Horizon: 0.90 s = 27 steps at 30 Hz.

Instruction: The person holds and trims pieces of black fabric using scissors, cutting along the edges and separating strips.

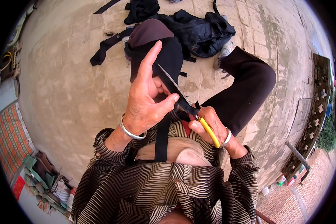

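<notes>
Scissors with a yellow handle (210, 133) are in my right hand (211, 121), whose fingers are wrapped round them near my lap. Their long dark blade (171, 81) points up and left, toward my left hand (143, 99). My left index finger is stretched out, while the other fingers are curled and the thumb presses on a black fabric strap (161, 140). The strap runs down across my lap, and its upper part passes beside the scissors. Exactly where the blades meet the strap is hard to make out. Black cloth (171, 52) lies over my bent knee.
A black bag-like bundle (201, 33) and a loose black strap (107, 46) lie on the paved ground (71, 82) beyond my knees. A checked cloth (13, 138) and piled items are at left. A dark slatted edge (317, 100) stands at right.
</notes>
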Tool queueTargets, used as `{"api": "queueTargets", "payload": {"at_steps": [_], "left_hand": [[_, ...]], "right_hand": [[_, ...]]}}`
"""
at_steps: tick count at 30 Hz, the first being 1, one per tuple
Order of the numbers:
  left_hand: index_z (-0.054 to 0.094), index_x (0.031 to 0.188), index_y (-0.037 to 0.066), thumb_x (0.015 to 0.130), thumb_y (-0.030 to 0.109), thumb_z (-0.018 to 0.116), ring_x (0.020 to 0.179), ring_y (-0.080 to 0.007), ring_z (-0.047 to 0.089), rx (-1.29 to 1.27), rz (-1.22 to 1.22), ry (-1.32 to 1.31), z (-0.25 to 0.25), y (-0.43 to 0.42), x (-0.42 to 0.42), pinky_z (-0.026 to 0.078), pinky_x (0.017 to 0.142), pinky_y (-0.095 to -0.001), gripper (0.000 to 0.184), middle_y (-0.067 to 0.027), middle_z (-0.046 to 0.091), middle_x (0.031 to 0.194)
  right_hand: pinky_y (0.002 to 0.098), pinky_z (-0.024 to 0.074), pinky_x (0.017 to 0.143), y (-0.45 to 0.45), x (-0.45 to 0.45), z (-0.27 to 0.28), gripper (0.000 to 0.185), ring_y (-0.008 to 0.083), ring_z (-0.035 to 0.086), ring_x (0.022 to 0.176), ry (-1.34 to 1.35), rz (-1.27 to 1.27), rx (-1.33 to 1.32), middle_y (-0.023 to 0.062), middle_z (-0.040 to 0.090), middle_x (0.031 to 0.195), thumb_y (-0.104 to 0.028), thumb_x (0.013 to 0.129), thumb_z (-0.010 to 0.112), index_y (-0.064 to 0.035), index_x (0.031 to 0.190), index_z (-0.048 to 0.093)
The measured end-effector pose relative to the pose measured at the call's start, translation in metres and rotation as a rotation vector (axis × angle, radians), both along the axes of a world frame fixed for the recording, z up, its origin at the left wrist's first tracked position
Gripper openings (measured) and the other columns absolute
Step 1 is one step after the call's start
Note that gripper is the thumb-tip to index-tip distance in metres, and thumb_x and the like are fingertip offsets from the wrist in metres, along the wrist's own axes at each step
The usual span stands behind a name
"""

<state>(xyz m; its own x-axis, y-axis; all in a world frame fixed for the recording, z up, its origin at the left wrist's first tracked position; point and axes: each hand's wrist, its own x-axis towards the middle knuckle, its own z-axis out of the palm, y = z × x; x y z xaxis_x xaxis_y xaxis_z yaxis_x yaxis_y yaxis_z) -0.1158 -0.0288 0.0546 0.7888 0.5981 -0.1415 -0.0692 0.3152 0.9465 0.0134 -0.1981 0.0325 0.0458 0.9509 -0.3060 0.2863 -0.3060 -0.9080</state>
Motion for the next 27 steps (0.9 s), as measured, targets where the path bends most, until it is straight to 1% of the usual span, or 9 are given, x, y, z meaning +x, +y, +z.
{"api": "queueTargets", "payload": {"at_steps": [2, 5, 8, 12, 15, 18, 20, 24, 27], "left_hand": [[0.013, 0.154, 0.003, 0.076, -0.018, 0.059, 0.083, -0.0085, 0.058, 0.001, 0.013, 0.005, 0.001, 0.0, 0.0, 0.051, 0.071, -0.0231, 0.093, -0.007, 0.057, 0.11], [0.019, 0.153, 0.0, 0.077, -0.016, 0.061, 0.082, -0.0088, 0.059, 0.004, 0.008, -0.018, 0.0, 0.006, -0.003, 0.052, 0.073, -0.0232, 0.088, -0.0072, 0.06, 0.104], [0.026, 0.15, -0.001, 0.079, -0.015, 0.063, 0.081, -0.0089, 0.06, 0.085, 0.085, 0.016, -0.004, 0.011, -0.003, 0.052, 0.073, -0.0226, 0.081, -0.0051, 0.062, 0.094], [0.027, 0.15, -0.001, 0.079, -0.015, 0.062, 0.081, -0.0089, 0.06, 0.092, 0.108, 0.003, -0.004, 0.009, -0.001, 0.051, 0.074, -0.0226, 0.081, -0.0049, 0.062, 0.093], [0.027, 0.15, 0.0, 0.079, -0.016, 0.061, 0.084, -0.0093, 0.061, 0.119, 0.106, 0.028, -0.003, 0.009, 0.0, 0.052, 0.074, -0.0226, 0.08, -0.0052, 0.061, 0.096], [0.027, 0.15, 0.0, 0.077, -0.018, 0.059, 0.086, -0.0095, 0.061, 0.107, 0.123, 0.02, -0.002, 0.009, 0.002, 0.052, 0.075, -0.0228, 0.081, -0.006, 0.06, 0.101], [0.026, 0.151, 0.001, 0.076, -0.018, 0.057, 0.088, -0.0093, 0.061, 0.102, 0.094, 0.033, -0.002, 0.009, 0.001, 0.052, 0.075, -0.023, 0.083, -0.0063, 0.059, 0.105], [0.025, 0.151, 0.001, 0.075, -0.018, 0.057, 0.088, -0.0086, 0.06, 0.102, 0.079, 0.017, -0.003, 0.005, 0.002, 0.051, 0.076, -0.0229, 0.085, -0.0057, 0.058, 0.106], [0.024, 0.152, 0.002, 0.075, -0.018, 0.057, 0.088, -0.0079, 0.059, 0.12, 0.057, 0.012, -0.004, 0.004, 0.001, 0.051, 0.075, -0.0226, 0.085, -0.0051, 0.058, 0.106]], "right_hand": [[0.0388, 0.0486, 0.054, 0.001, -0.001, 0.002, 0.064, 0.0342, 0.064, 0.056, 0.118, -0.064, -0.028, 0.0151, 0.057, 0.055, -0.055, 0.093, 0.056, 0.0073, 0.078, 0.051], [0.0364, 0.0508, 0.054, -0.003, -0.002, 0.0, 0.063, 0.0303, 0.067, 0.058, 0.055, -0.054, -0.046, 0.0123, 0.06, 0.054, -0.053, 0.094, 0.056, 0.0071, 0.077, 0.052], [0.0368, 0.0505, 0.054, -0.004, -0.004, -0.001, 0.062, 0.031, 0.066, 0.057, 0.052, -0.085, -0.045, 0.013, 0.059, 0.053, -0.053, 0.094, 0.056, 0.0065, 0.075, 0.052], [0.0388, 0.0488, 0.054, -0.004, -0.004, -0.002, 0.062, 0.0338, 0.064, 0.055, 0.093, -0.117, -0.048, 0.0147, 0.057, 0.054, -0.053, 0.092, 0.059, 0.0057, 0.073, 0.051], [0.0416, 0.0462, 0.054, -0.006, -0.001, -0.008, 0.061, 0.0371, 0.061, 0.056, -0.078, -0.02, -0.011, 0.0178, 0.055, 0.057, -0.053, 0.09, 0.062, 0.0052, 0.078, 0.05], [0.0424, 0.0442, 0.057, -0.003, 0.001, -0.003, 0.058, 0.0371, 0.057, 0.059, 0.042, 0.021, -0.068, 0.0178, 0.052, 0.064, -0.05, 0.088, 0.067, 0.0046, 0.09, 0.047], [0.0407, 0.0439, 0.06, -0.003, 0.003, -0.006, 0.057, 0.0335, 0.054, 0.062, 0.127, 0.052, 0.016, 0.0152, 0.049, 0.07, -0.045, 0.088, 0.069, 0.0038, 0.099, 0.044], [0.039, 0.0432, 0.062, 0.0, 0.004, -0.007, 0.056, 0.0308, 0.05, 0.064, 0.178, 0.047, 0.027, 0.0132, 0.046, 0.072, -0.042, 0.087, 0.071, 0.0037, 0.103, 0.042], [0.0394, 0.0433, 0.06, 0.004, 0.003, -0.003, 0.057, 0.0305, 0.051, 0.062, 0.183, 0.006, 0.083, 0.0141, 0.046, 0.069, -0.046, 0.089, 0.068, 0.0038, 0.102, 0.043]]}}
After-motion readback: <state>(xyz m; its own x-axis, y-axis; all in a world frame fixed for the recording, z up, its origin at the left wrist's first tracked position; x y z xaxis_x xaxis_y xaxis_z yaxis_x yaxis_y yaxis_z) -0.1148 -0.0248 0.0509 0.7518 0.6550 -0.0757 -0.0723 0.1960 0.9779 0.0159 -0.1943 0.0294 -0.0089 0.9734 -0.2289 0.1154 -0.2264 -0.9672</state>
